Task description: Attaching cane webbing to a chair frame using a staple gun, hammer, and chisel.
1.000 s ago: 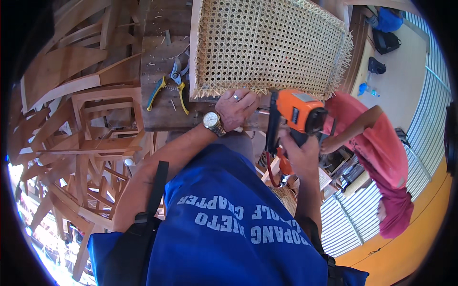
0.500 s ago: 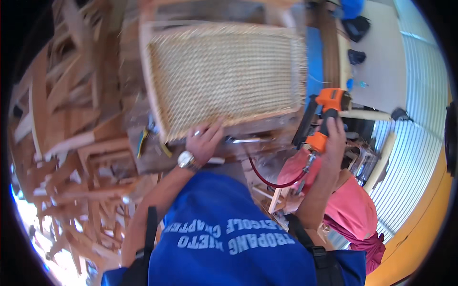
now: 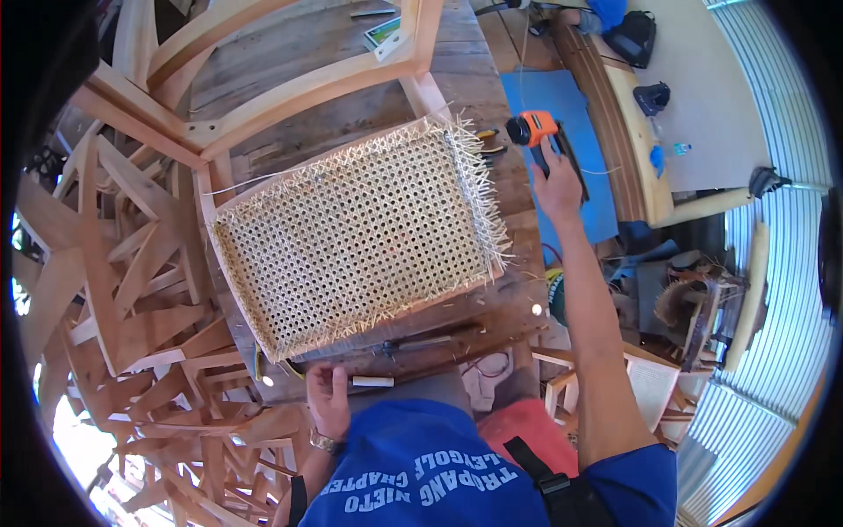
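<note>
My right hand (image 3: 558, 180) is wrapped round the black grip of an orange staple gun (image 3: 537, 129), held out to the right of the workbench over a blue sheet. A chair frame (image 3: 307, 101) of pale wood lies on the bench, its seat covered with woven cane webbing (image 3: 360, 237). Loose cane ends stick out along the webbing's right edge. My left hand (image 3: 327, 402) is open at the bench's near edge, just below the seat's lower left corner, holding nothing visible. Beside it lies a short whitish stick (image 3: 373, 382).
Wooden chair parts (image 3: 132, 290) are heaped on the left. Pliers (image 3: 488, 140) lie beyond the frayed cane edge, and a dark slim tool (image 3: 413, 345) lies near the bench front. Planks (image 3: 606, 132) flank the blue sheet (image 3: 597, 211). A small green box (image 3: 384, 33) sits at the back.
The staple gun has swung up and away in my right hand. My left hand has left the webbing and drawn back toward me. The chair frame now sits turned at an angle.
</note>
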Demonstrator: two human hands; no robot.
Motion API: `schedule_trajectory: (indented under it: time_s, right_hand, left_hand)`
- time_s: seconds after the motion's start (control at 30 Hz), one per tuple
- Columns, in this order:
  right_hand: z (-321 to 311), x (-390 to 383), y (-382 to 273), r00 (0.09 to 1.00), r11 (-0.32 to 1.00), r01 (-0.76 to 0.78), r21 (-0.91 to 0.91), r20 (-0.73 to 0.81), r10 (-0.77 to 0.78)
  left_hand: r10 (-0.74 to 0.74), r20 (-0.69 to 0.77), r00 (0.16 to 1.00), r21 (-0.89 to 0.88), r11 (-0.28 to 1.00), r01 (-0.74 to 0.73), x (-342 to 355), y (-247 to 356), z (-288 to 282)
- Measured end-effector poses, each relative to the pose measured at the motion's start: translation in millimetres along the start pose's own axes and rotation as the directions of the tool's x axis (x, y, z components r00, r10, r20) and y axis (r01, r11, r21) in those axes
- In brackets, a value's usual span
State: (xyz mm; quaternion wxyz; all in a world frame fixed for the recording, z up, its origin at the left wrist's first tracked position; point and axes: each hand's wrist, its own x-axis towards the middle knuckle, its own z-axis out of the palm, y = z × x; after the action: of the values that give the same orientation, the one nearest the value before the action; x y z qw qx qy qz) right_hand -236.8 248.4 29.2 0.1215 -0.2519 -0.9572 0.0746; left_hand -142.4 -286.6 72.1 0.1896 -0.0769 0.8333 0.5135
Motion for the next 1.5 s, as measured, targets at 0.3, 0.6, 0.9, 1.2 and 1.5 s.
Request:
schedule_trajectory:
  time_s: [0.3, 0.6, 0.9, 1.2, 1.5]
  right_hand:
    - [110.0, 122.9, 8.6, 0.923, 0.891, 0.384, -0.243, 0.089, -0.374]
    - [92.9, 124.2, -78.5, 0.866, 0.518, -0.498, 0.695, 0.433, 0.252]
    - [-16.8, 34.0, -43.9, 0.974, 0.912, 0.122, 0.392, -0.222, -0.035]
    - [-47.8, -283.5, -134.6, 0.855, 0.849, -0.031, 0.528, 0.453, -0.251]
    - [1.1, -335.2, -107.4, 0.785, 0.933, 0.275, 0.232, 0.506, -0.358]
  left_hand:
    - [-0.662, 0.281, 0.694, -0.878, 0.115, 0.465, 23.1, -10.6, 21.2]
    - [-0.070, -0.627, 0.776, 0.123, 0.975, 0.187, 54.8, 26.7, -43.9]
    - [-0.368, -0.107, 0.924, -0.355, 0.882, 0.310, 204.3, -23.3, -104.1]
    - [-0.472, 0.058, 0.880, -0.529, 0.733, 0.428, 205.3, -17.4, -77.1]
    - [-0.219, 0.245, 0.944, -0.714, 0.618, 0.329, 220.4, -48.3, -75.1]
